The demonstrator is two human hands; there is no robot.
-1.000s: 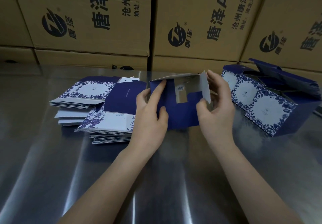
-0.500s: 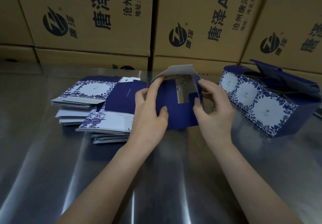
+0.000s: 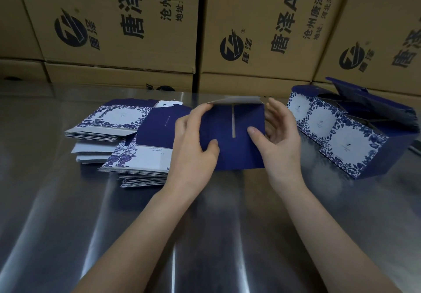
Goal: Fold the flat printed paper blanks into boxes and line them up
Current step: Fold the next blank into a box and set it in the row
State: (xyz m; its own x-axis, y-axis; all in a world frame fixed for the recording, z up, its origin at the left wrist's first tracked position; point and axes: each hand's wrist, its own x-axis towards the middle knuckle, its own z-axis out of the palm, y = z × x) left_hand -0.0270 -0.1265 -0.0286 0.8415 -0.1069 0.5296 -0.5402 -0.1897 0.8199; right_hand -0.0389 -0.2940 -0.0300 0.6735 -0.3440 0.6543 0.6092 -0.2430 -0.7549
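**Head view**

The partly folded box [image 3: 232, 153] is held upright at the centre of the frame, low over the steel bench [image 3: 68, 213]. Whether its lower edge touches the bench cannot be told. Its dark blue face is turned toward the camera. A narrow pale slot [image 3: 233, 121] runs vertically down the upper half of this face. A grey-white flap [image 3: 237, 100] lies bent over along the top edge.

The left hand [image 3: 193, 146] grips the left edge of the box. Its thumb presses on the blue face and its index finger reaches up to touch the left end of the flap. The other fingers [image 3: 182, 124] curl round the left side.

The right hand [image 3: 280, 146] holds the right edge. Its thumb presses on the blue face, and its fingers [image 3: 276, 112] are slightly spread behind the right side. Their contact with the back cannot be confirmed.

The flat blanks [image 3: 127, 137] lie in loose, fanned stacks on the bench just left of the box. The left hand partly covers the near stack.

Three finished boxes [image 3: 341, 142] stand on the bench to the right, near the right hand. They touch side by side in a diagonal row. Their white, floral-bordered panels face the camera and their lids are raised.

Brown cartons [image 3: 114, 19] with printed logos and Chinese characters are stacked behind the bench.
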